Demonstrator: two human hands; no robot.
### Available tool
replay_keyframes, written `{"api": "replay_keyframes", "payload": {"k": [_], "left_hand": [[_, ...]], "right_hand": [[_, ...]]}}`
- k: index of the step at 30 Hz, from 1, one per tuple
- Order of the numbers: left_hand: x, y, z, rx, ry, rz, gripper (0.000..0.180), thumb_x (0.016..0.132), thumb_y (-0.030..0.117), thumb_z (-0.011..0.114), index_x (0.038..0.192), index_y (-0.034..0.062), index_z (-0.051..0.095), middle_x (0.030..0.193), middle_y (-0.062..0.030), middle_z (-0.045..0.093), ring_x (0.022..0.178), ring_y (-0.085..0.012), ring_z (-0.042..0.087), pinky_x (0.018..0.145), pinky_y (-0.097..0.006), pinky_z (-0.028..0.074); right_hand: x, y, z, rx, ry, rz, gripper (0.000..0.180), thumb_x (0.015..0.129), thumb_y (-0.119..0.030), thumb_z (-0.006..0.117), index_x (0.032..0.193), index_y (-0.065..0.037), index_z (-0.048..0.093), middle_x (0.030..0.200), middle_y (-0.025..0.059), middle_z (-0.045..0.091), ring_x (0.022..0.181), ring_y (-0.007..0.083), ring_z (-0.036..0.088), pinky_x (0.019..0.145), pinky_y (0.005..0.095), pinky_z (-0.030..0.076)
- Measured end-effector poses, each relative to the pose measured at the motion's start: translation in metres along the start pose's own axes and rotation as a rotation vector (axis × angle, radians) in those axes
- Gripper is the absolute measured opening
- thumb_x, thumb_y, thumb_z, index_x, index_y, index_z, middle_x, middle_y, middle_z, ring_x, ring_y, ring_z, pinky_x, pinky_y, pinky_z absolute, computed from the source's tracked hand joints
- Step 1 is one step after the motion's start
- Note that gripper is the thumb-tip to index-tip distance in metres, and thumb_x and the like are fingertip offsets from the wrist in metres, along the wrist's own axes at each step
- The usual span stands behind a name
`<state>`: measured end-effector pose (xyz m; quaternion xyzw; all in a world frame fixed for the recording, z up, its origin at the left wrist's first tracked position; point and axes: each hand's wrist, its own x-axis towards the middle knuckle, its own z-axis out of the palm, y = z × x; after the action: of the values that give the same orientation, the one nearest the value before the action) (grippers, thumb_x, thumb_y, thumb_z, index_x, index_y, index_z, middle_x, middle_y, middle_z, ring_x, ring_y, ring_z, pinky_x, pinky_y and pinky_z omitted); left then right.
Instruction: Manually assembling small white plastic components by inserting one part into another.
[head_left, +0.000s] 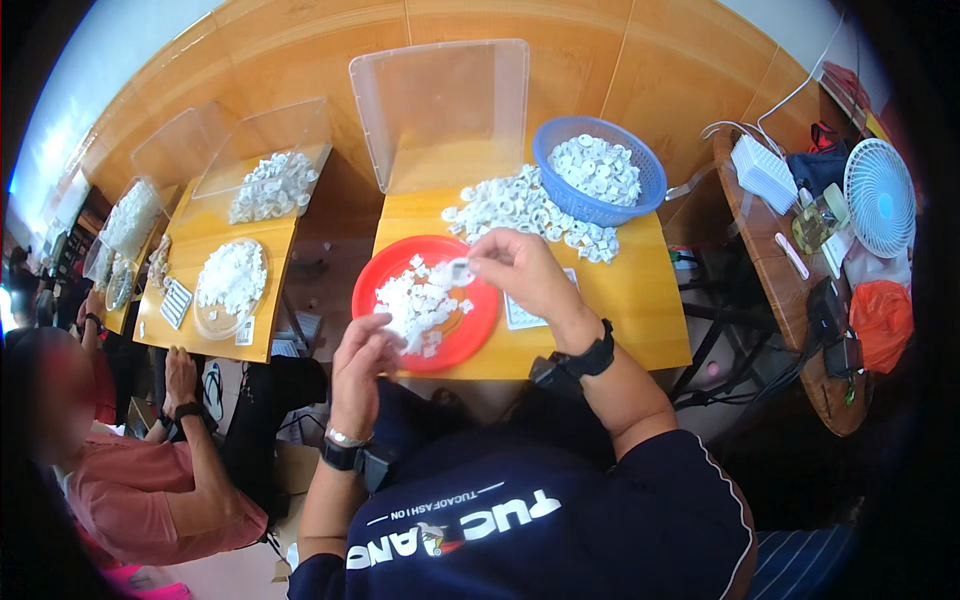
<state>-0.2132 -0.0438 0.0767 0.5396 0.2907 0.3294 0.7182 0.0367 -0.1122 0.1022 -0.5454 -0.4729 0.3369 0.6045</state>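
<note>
At red tray [480, 325] | right hand [522, 272] pinching white piece [460, 272] | left hand [360, 362] curled, grip unclear

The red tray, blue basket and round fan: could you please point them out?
Red tray [476, 326], head view: bare lower-right part.
Blue basket [603, 212], head view: front outer wall.
Round fan [880, 186], head view: middle of its grille.

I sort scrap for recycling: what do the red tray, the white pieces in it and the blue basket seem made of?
Red tray: probably plastic, smooth and slightly glossy, with even colour.
White pieces: perhaps plastic too, from their uniform, opaque white; too small here to judge the finish.
Blue basket: most likely moulded plastic with a light sheen, judging by its even colour.
</note>
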Motion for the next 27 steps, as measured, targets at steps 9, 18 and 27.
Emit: {"api": "replay_keyframes", "payload": {"k": [9,18,27], "left_hand": [[0.016,-0.004,0.049,-0.364,-0.264,-0.071,0.027,0.1,0.024,0.044,0.112,0.0006,0.05,0.086,-0.0111,0.062,0.071,-0.0194,0.063,0.062,-0.027,0.048],[0.013,-0.027,0.038,-0.562,-0.388,-0.23,0.025,0.099,0.021,0.045,0.114,0.0017,0.048,0.083,-0.0125,0.062,0.064,-0.0223,0.061,0.057,-0.028,0.048],[0.001,-0.036,0.034,-0.731,-0.399,-0.305,0.043,0.091,0.026,0.056,0.125,0.0021,0.046,0.09,-0.0133,0.061,0.073,-0.0217,0.061,0.063,-0.027,0.048]], "right_hand": [[-0.048,-0.03,0.03,0.075,-0.068,0.051,0.007,0.088,-0.004,0.061,0.088,0.004,0.061,0.076,0.0067,0.066,0.069,0.0087,0.062,0.064,0.025,0.05],[-0.049,-0.025,0.025,-0.19,-0.186,-0.02,0.01,0.09,-0.005,0.057,0.093,0.003,0.062,0.08,0.0078,0.068,0.073,0.011,0.066,0.066,0.0257,0.051],[-0.043,-0.019,0.037,-0.48,-0.249,-0.276,0.014,0.083,-0.009,0.056,0.089,-0.002,0.067,0.086,0.0142,0.063,0.08,0.0305,0.063,0.074,0.0354,0.049]]}}
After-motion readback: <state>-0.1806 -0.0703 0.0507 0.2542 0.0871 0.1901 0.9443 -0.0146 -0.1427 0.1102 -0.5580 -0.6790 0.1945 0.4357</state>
